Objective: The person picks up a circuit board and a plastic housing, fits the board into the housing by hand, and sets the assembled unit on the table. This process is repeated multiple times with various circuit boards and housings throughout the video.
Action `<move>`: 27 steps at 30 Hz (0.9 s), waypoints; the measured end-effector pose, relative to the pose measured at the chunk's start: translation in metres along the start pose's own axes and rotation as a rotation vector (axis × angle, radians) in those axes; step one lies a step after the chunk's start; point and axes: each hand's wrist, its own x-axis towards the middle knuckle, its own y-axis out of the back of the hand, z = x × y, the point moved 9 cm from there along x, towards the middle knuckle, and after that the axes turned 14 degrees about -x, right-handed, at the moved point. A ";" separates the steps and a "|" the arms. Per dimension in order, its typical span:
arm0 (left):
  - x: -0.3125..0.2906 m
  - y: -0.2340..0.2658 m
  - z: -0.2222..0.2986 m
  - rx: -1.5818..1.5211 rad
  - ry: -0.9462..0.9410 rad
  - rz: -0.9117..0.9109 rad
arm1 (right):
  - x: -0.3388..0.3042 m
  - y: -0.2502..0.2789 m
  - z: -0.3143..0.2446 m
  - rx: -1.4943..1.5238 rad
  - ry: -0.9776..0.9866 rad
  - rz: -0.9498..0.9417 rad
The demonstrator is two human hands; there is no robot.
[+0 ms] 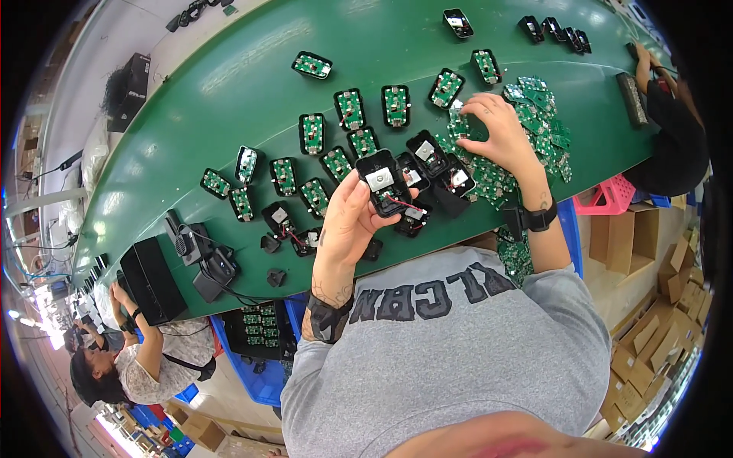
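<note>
My left hand (pixel 353 216) is closed around a black plastic casing (pixel 384 183), tilted open side up. Inside it are a silver block and thin red and black wires. At the left edge of a heap of green circuit boards (pixel 546 126), my right hand (pixel 496 133) grips a small circuit board (pixel 457 122) between thumb and fingers; part of it is hidden. Below and between my hands are several similar casings with silver blocks, including one casing (pixel 427 154). Beyond them stand several casings fitted with green boards, such as one fitted casing (pixel 396 106).
The green table (pixel 237 99) curves around me. At left are a black box (pixel 153 278) and black adapters (pixel 202 259) with cables. A co-worker (pixel 145 351) is at lower left, another person (pixel 664 130) at far right. Below the edge are a blue crate (pixel 263 385) and cardboard boxes (pixel 622 240).
</note>
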 end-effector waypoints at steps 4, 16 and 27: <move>0.003 -0.005 0.004 -0.031 0.006 0.021 | -0.004 0.015 0.000 -0.039 -0.036 0.003; 0.011 -0.019 -0.001 -0.185 -0.002 -0.020 | -0.020 0.104 -0.096 0.492 0.188 0.431; 0.008 -0.019 -0.007 -0.158 0.008 -0.011 | -0.018 0.093 -0.108 0.496 0.251 0.416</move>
